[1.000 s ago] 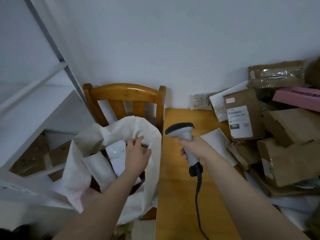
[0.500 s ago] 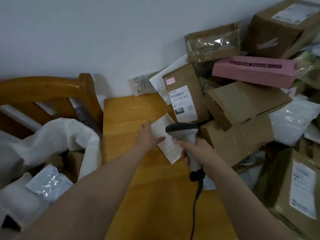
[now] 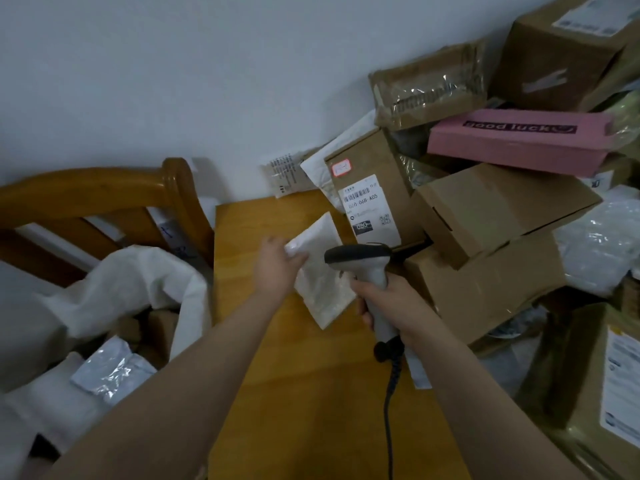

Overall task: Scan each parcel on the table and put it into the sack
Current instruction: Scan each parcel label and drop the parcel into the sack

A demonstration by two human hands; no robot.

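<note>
Pinching a limp white packet (image 3: 322, 282) by its far corner in the left hand (image 3: 275, 271) over the table (image 3: 311, 393), gripping the scanner (image 3: 363, 261) with right hand (image 3: 391, 303) fingers wrapped round its handle; risking a sagging packet, hidden label, failed scan

Sack (image 3: 138, 271) cut off at left edge; scanner cable (image 3: 388, 427) runs off bottom edge.

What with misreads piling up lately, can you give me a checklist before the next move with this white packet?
1. The white packet is pinched at a corner by the left hand: ok.
2. The right hand grips the scanner handle: ok.
3. The scanner head sits over the packet: ok.
4. A barcode label faces the scanner: cannot tell, none visible.
5. The sack mouth is open beside the table: ok.
</note>
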